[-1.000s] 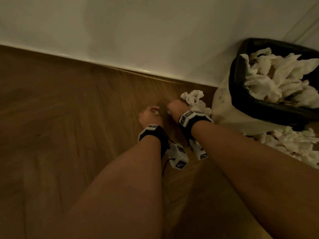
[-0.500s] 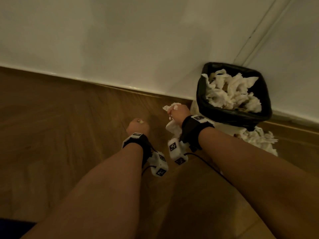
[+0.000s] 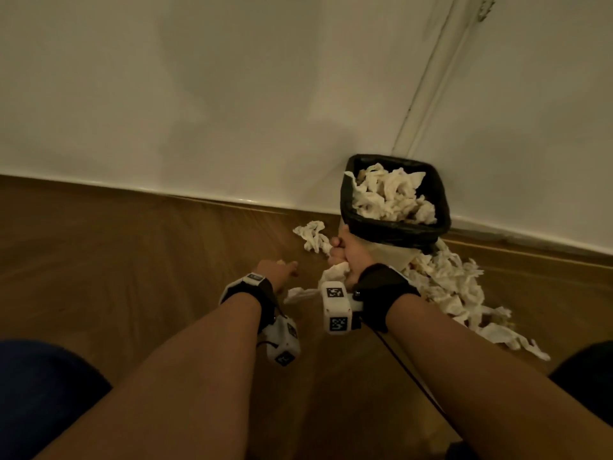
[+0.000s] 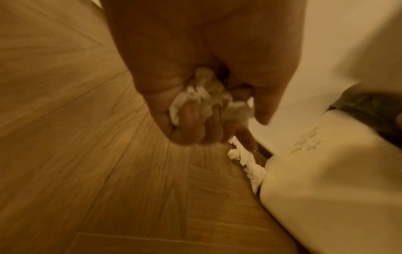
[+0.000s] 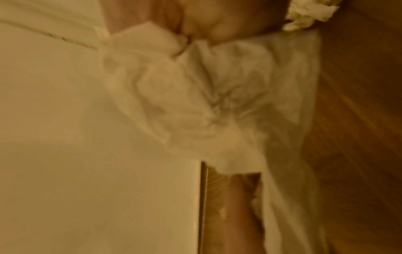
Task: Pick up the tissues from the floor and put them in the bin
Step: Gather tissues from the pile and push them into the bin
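Observation:
A black-lined bin [image 3: 396, 229] stands against the wall, heaped with crumpled white tissues [image 3: 391, 195]. My right hand [image 3: 345, 254] grips a wad of tissue [image 3: 336, 272] just left of the bin's side; the right wrist view shows that tissue [image 5: 195, 96] hanging blurred below the hand. My left hand [image 3: 277, 270] is lower and further left, above the floor. In the left wrist view its fingers [image 4: 195, 127] curl round a small crumpled tissue [image 4: 204, 96]. One tissue [image 3: 311, 234] lies on the floor left of the bin, and a big pile [image 3: 447, 290] spreads to the bin's right.
The wood floor [image 3: 116, 260] runs left along a white wall and skirting [image 3: 199, 197]. The bin's cream side [image 4: 326, 180] fills the right of the left wrist view, with a floor tissue [image 4: 248, 163] beside it. Dark-clothed knees [image 3: 43, 393] sit at both lower corners.
The head view has pulled back and up, so the bin looks smaller. My right hand has lifted from the floor with tissue toward the bin's side. My left hand stays closed on its tissue.

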`<action>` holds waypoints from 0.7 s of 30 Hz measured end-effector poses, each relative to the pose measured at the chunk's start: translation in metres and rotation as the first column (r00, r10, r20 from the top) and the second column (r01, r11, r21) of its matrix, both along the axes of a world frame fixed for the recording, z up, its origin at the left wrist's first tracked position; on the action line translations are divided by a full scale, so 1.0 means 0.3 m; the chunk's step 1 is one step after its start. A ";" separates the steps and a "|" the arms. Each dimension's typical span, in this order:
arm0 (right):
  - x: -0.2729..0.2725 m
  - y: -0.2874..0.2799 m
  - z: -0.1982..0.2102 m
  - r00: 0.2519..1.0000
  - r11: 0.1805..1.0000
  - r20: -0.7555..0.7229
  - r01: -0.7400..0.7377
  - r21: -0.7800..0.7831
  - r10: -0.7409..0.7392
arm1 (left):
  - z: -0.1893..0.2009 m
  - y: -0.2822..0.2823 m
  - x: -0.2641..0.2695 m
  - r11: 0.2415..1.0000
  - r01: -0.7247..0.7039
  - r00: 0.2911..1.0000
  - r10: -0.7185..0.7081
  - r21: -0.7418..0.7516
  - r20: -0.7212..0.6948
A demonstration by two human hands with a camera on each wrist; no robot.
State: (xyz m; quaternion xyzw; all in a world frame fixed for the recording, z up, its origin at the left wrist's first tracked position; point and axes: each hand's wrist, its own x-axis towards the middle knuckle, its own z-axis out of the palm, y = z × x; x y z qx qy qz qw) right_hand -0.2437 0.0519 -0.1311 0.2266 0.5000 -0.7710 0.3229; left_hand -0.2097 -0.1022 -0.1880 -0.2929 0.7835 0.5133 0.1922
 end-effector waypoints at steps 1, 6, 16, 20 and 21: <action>0.003 0.010 0.014 0.999 0.998 -0.015 0.044 -0.043 -0.045 | 0.012 0.009 0.018 0.997 0.037 0.999 -0.039 0.068 0.037; 0.005 0.071 0.065 0.956 0.960 -0.115 0.257 -0.106 -0.269 | 0.098 0.041 0.061 0.823 0.071 0.961 -0.209 0.564 0.183; 0.013 0.134 0.113 0.899 0.909 -0.240 0.400 0.113 -0.366 | 0.307 0.127 0.000 0.734 0.288 0.931 -0.364 0.615 -0.002; 0.022 0.153 0.190 0.963 0.980 -0.184 0.197 -0.006 -0.195 | 0.411 0.189 -0.049 0.732 0.285 0.955 -0.273 0.619 -0.118; 0.024 0.159 0.208 0.974 0.994 -0.201 0.110 0.015 -0.105 | 0.433 0.208 -0.061 0.756 0.294 0.955 -0.257 0.585 -0.148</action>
